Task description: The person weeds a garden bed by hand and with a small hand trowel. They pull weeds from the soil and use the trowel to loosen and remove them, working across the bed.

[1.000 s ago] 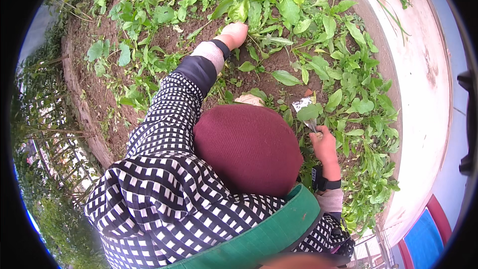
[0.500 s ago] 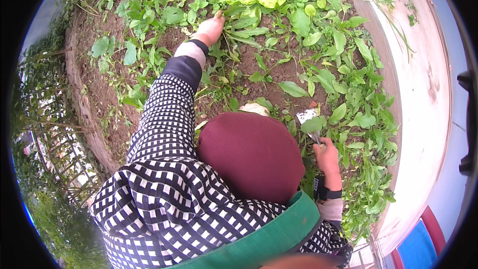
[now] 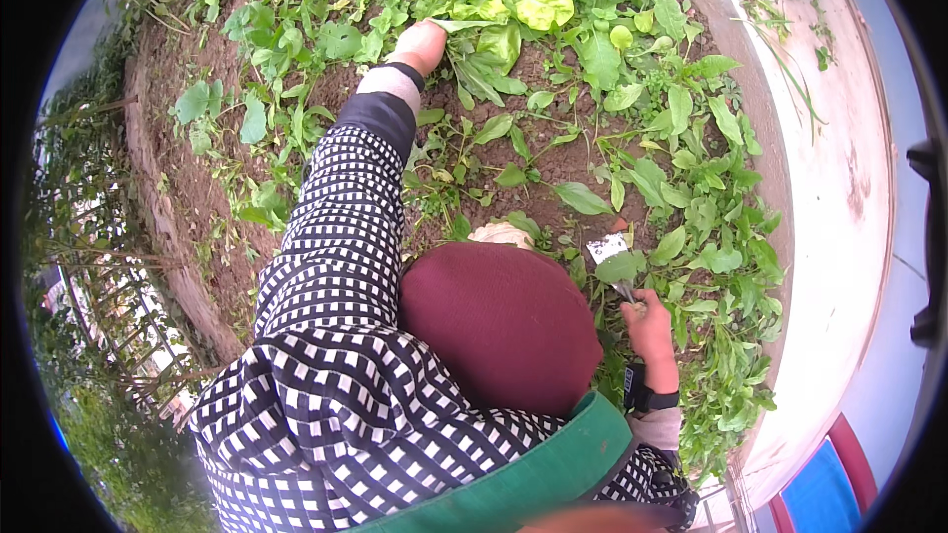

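Note:
My left hand (image 3: 422,44) stretches far forward to the top middle. Its fingers are closed at the end of a long-leaved green plant (image 3: 478,77), beside a pale yellow-green leafy vegetable (image 3: 541,2); the fingertips are partly hidden. Low on the right, my right hand (image 3: 649,328) grips the handle of a small trowel (image 3: 605,249). The flat metal blade points forward and left over the soil, with a leaf overlapping its lower part.
Brown soil (image 3: 563,163) with many weeds and leafy plants (image 3: 716,237) surrounds both hands. A pale low wall (image 3: 839,178) borders the bed on the right. My maroon-covered knee (image 3: 499,326) covers part of the ground, with a pale object (image 3: 501,234) just beyond it.
My left hand has turned slightly and the long leaves by it have shifted, one now lying across its fingertips. My right hand stays with the trowel, slightly lower.

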### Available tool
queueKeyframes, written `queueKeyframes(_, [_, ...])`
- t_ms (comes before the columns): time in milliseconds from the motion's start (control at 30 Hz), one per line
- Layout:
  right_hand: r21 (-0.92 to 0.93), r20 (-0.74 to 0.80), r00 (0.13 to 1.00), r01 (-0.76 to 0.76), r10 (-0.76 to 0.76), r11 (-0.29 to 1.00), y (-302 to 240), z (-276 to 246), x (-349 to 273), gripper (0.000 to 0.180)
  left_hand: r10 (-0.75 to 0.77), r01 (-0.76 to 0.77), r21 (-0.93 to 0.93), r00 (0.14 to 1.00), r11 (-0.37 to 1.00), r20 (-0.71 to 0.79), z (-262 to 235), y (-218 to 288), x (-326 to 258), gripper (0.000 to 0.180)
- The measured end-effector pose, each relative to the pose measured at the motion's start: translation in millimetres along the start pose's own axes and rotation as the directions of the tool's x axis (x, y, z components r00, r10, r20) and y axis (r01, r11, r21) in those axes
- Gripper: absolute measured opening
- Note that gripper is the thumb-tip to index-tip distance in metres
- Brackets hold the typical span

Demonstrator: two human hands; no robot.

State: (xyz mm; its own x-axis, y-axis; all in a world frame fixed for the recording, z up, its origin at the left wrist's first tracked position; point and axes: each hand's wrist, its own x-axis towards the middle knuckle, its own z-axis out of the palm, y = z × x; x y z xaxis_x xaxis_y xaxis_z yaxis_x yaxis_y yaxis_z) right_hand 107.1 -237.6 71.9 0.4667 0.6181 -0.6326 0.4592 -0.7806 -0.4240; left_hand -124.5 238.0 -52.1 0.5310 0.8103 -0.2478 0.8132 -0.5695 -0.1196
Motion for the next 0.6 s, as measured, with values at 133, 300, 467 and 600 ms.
queueKeyframes(133, [-0.010,0.005,1.000,-0.013,0.013,1.000,-0.6,-1.0,1.3,0.030,0.041,-0.041,-0.006,0.996,0.999,-0.079,-5.7,-1.0,-34.1,0.017])
queueKeyframes(300, [-0.014,0.037,0.997,-0.060,0.060,0.998,-0.1,-2.4,3.5,0.029,-0.128,0.117,-0.067,0.975,0.991,-0.182,1.9,-15.6,-22.7,0.017])
queueKeyframes(467, [0.000,0.048,0.997,-0.057,0.057,0.998,2.5,-3.9,5.5,0.029,-0.444,0.445,-0.129,0.895,0.886,0.039,11.2,-39.8,10.8,0.023])
queueKeyframes(600, [-0.011,0.041,0.998,-0.038,0.038,0.999,3.3,-3.7,5.5,0.029,-0.400,0.416,-0.026,0.888,0.909,0.228,7.4,-52.3,9.1,0.030])
